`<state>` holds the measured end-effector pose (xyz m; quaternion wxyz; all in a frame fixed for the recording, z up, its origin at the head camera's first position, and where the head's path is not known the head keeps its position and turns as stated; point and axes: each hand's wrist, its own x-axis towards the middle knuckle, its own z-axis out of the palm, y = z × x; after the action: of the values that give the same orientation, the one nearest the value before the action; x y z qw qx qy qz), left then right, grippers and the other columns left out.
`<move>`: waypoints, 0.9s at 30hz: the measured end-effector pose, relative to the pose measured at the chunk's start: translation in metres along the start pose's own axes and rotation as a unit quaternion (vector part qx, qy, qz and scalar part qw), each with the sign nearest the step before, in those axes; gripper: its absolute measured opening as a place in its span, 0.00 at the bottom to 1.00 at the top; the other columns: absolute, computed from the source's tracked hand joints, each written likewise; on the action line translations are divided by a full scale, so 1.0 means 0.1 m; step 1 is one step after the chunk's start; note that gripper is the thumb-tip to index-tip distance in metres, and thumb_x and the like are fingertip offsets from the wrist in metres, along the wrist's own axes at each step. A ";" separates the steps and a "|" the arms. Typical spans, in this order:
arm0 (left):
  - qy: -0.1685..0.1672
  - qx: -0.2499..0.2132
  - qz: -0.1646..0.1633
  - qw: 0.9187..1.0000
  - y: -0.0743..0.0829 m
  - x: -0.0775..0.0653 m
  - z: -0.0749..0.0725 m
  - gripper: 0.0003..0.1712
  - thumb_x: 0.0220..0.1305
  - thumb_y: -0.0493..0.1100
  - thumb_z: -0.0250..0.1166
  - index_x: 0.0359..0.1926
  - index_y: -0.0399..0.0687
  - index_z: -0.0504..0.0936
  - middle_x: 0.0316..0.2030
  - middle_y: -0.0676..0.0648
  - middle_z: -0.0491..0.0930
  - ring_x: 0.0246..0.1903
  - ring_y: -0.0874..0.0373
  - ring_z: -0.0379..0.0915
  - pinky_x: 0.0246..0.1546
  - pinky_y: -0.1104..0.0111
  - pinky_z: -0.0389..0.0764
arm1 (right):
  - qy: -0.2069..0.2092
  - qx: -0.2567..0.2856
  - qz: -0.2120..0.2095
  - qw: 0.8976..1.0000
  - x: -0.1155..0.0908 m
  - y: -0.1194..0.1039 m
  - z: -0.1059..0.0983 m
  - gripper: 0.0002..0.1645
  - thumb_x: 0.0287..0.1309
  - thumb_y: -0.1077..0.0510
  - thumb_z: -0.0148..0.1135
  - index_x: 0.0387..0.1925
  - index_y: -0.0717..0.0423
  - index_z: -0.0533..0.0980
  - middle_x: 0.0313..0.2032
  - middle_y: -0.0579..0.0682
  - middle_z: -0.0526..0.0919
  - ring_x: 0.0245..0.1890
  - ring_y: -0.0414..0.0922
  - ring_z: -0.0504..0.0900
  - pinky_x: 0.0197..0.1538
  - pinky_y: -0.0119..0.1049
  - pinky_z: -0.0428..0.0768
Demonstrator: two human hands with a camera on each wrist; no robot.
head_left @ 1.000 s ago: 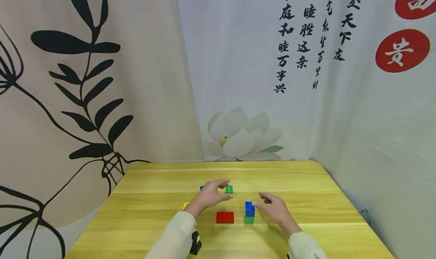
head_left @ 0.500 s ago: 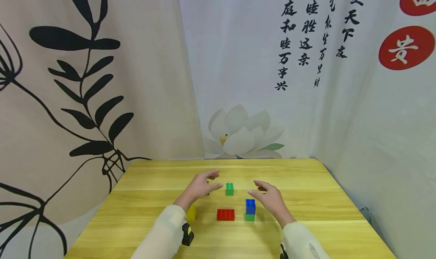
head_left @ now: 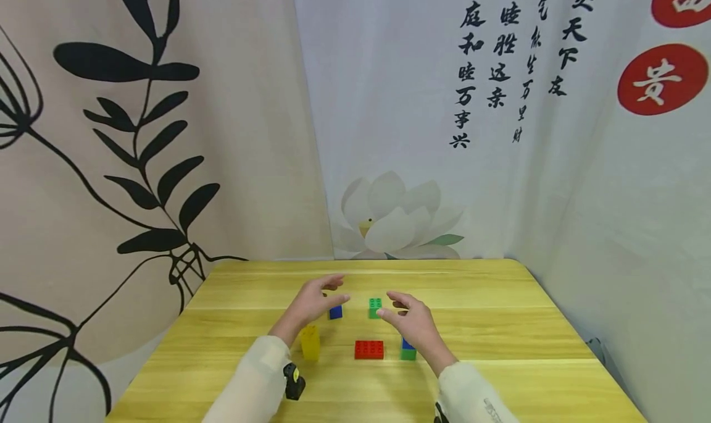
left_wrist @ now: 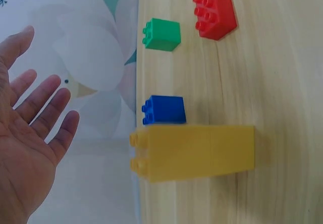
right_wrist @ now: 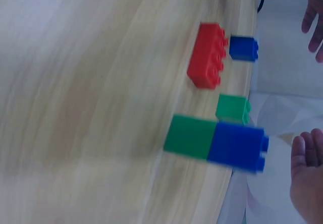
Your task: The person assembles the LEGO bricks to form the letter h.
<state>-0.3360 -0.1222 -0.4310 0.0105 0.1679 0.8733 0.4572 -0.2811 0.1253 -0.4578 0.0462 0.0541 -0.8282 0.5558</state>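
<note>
My left hand (head_left: 307,304) hovers over the left side of the table, holding nothing, its fingers spread in the left wrist view. Nearest to it are a yellow toy-brick stack (head_left: 310,343) and a small blue brick (head_left: 336,312). Empty too, my right hand (head_left: 415,325) is raised over a stack of a blue brick (right_wrist: 236,146) on a green brick (head_left: 408,354), partly hiding it in the head view. Behind its thumb stands a small green brick (head_left: 374,308). Between the two stacks lies a longer red brick (head_left: 369,349).
The bricks stand apart on a wooden table (head_left: 472,287). Behind it hangs a printed cloth (head_left: 389,133) with a lotus, leaves and writing. Another cloth-covered side (head_left: 622,225) borders the table on the right.
My left hand has moved left, uncovering the yellow stack and the small blue brick. My right hand first lifted off the blue-and-green stack, then shifted left in front of it.
</note>
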 end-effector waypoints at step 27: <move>0.037 -0.030 -0.046 0.998 -0.31 -0.21 -0.21 0.32 0.65 0.51 0.69 0.68 0.50 0.73 0.59 0.47 0.77 0.59 0.47 0.71 0.58 0.48 0.73 | -0.005 -0.028 -0.007 1.000 -0.20 0.08 0.36 0.35 0.57 0.51 0.73 0.64 0.58 0.74 0.61 0.61 0.74 0.59 0.64 0.73 0.53 0.51 0.79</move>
<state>-0.3286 -0.1609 -0.4464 0.0044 0.1105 0.8659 0.4878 -0.2632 0.0954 -0.4816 0.0477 0.0611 -0.8431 0.5321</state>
